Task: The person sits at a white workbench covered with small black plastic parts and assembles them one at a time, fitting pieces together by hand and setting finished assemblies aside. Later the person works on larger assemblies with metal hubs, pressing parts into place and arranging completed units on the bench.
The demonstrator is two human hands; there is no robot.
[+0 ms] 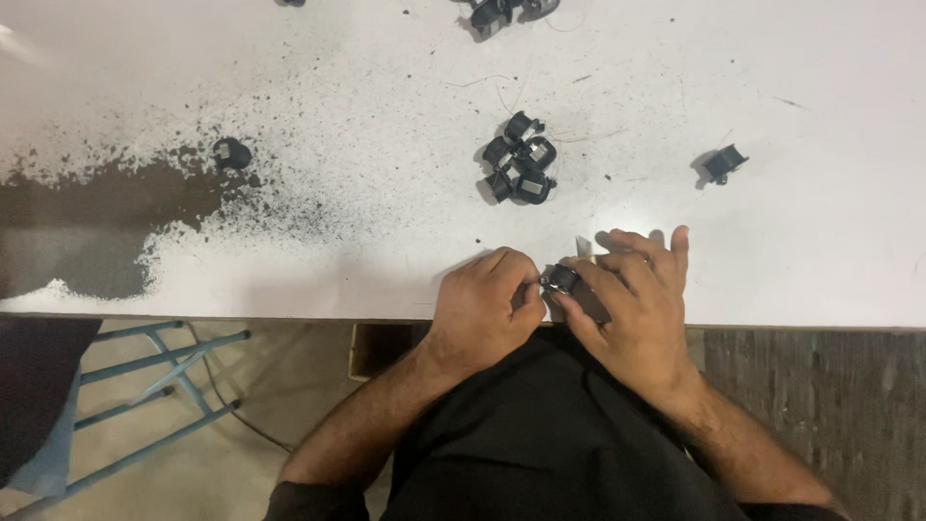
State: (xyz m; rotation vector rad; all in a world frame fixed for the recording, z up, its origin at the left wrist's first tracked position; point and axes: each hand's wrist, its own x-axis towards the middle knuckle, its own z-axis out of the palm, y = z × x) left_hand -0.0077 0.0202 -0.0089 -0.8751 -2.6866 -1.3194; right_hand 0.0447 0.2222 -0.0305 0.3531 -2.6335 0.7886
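White table [289, 77], paint worn to a dark patch [87, 212] at its left; blue stool frame [145, 386] below. Black parts pile [521, 164] lay mid-table. At the table's near edge, left hand [482, 309] and right hand [632, 299] pinched a small black part [562, 280].

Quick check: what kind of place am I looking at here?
Probably a small workshop assembly bench: a worn white table with paint chipped away, small black parts scattered on it, and both hands working one small black part at its edge.
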